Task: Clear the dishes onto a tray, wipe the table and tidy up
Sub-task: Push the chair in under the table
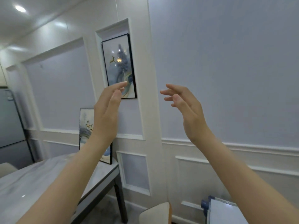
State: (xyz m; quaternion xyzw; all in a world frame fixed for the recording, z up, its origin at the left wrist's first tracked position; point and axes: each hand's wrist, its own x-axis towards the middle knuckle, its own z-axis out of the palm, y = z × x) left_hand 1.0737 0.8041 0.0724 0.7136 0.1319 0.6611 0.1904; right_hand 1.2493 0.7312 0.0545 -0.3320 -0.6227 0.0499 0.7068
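Hands up in front of the pale panelled wall [226,62], both bare and holding nothing: the left hand [107,110] has its fingers straight and pressed together, the right hand [186,109] has its fingers loosely spread, and the two are held apart with palms turned toward each other. Down at the lower left sits the white marble-patterned table [24,188] on dark legs, its top glossy. No dishes or tray show in this view. A black-framed picture [119,67] hangs on the wall behind the left fingertips, and a second framed picture [85,125] leans on the table's far end. A cream chair back [155,213] pokes up at the bottom edge.
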